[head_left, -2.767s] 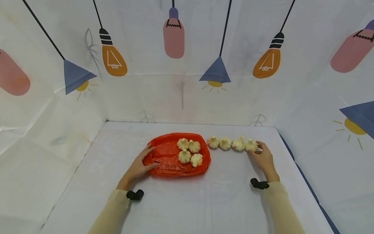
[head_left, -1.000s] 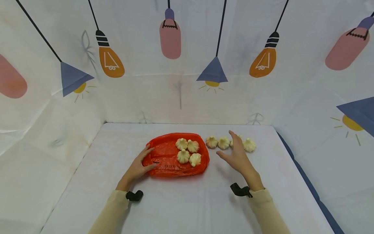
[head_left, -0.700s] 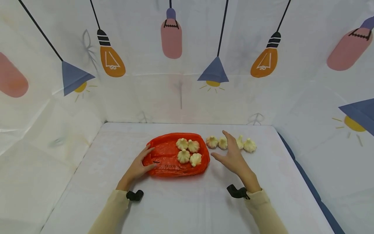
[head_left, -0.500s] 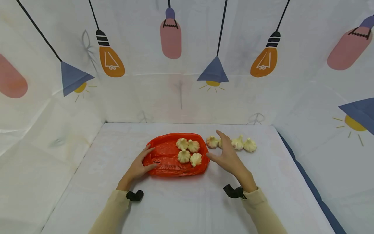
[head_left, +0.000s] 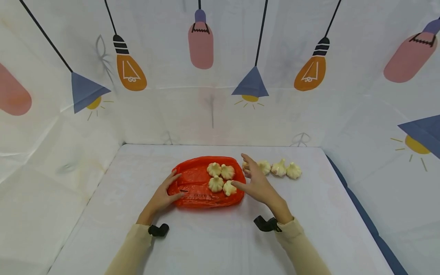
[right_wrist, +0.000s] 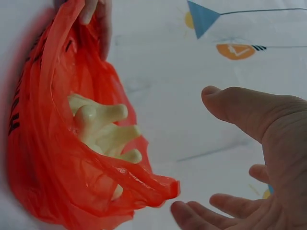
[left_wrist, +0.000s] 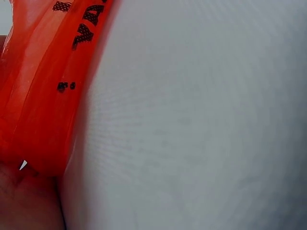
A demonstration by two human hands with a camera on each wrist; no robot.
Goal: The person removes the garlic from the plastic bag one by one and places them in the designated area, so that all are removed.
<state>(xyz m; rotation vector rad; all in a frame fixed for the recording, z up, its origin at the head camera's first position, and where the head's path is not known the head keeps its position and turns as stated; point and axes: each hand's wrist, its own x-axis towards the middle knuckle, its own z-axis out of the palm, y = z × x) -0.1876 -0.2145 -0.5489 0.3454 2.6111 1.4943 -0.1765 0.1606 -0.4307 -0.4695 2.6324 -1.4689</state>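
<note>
A red plastic bag (head_left: 192,177) lies spread on the table with its mouth open upward. Several garlic bulbs (head_left: 215,183) sit inside its right half. At the bag's left end, my left hand (head_left: 160,199) holds the rim; the right wrist view shows its fingers (right_wrist: 88,12) over the bag's edge. My right hand (head_left: 260,188) hovers at the bag's right end, fingers spread and holding nothing. Its thumb covers part of one bulb in the bag. To the right runs a row of loose garlic bulbs (head_left: 279,168); my right hand partly hides the leftmost.
The white table (head_left: 206,244) ends at a pale wall sheet (head_left: 165,114) printed with hanging lamps and bulbs. A dark blue edge (head_left: 361,214) runs along the table's right side. Each wrist wears a black camera mount (head_left: 159,230).
My right hand has let go of the rightmost bulb in the row and moved left to the bag's right end, fingers spread. The left hand stays in place.
</note>
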